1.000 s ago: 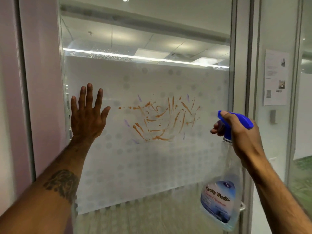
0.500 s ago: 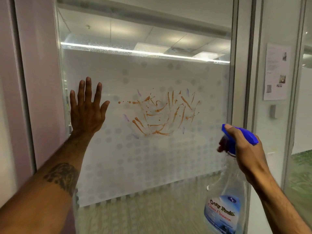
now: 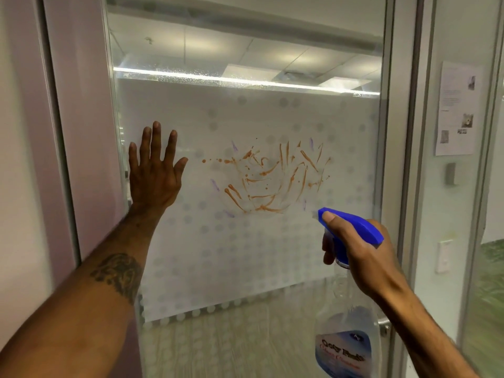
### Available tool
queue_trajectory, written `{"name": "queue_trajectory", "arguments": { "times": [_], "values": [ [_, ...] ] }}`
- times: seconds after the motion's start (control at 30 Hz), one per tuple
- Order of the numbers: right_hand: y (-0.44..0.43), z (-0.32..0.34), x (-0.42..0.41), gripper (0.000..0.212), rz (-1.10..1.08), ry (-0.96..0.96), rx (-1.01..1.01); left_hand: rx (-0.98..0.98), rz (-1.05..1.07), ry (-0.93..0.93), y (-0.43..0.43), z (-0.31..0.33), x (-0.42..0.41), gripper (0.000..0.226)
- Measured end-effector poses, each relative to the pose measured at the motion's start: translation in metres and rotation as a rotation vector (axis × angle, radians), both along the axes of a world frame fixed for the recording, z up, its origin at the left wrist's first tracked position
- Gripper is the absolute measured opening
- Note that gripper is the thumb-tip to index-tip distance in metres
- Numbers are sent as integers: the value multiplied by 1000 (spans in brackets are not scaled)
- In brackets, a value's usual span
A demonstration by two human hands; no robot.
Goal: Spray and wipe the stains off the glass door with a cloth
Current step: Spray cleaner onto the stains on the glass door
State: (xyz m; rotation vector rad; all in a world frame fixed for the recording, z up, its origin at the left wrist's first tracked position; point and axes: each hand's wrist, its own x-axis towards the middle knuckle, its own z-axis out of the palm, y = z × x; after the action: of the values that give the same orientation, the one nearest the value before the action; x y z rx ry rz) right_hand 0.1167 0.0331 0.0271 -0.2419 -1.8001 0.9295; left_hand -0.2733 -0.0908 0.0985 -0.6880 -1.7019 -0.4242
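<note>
The glass door [image 3: 245,268] carries a frosted dotted band with orange and purple smeared stains [image 3: 270,178] at its middle. My left hand [image 3: 154,170] lies flat against the glass left of the stains, fingers spread upward. My right hand [image 3: 362,255] grips the neck of a clear spray bottle [image 3: 346,336] with a blue trigger head [image 3: 351,227]; the nozzle points left, just below the stains' lower right edge. No cloth is in view.
A grey door frame [image 3: 395,159] runs down the right of the pane, with a metal handle [image 3: 383,326] low beside the bottle. A paper notice [image 3: 456,107] hangs on the glass panel to the right. A pale wall [image 3: 24,159] stands at left.
My right hand has dropped with the bottle, then swung left toward the stains, nozzle now just under them. My left hand stays flat on the glass.
</note>
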Motion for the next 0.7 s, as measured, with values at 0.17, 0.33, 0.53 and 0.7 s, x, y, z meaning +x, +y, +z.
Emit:
{"name": "queue_trajectory", "arguments": {
  "times": [0.17, 0.33, 0.53, 0.7],
  "values": [
    [2, -3, 23, 45, 87, 66, -71, 22, -44, -75, -2, -4, 20, 66],
    [18, -12, 55, 41, 39, 52, -121, 66, -205, -53, 17, -40, 68, 53],
    [43, -27, 105, 44, 10, -7, -289, 6, -489, -179, 66, -93, 146, 44],
    [64, -45, 162, 62, -35, -22, -399, -100, -734, -374, 114, -135, 229, 39]
  ]
}}
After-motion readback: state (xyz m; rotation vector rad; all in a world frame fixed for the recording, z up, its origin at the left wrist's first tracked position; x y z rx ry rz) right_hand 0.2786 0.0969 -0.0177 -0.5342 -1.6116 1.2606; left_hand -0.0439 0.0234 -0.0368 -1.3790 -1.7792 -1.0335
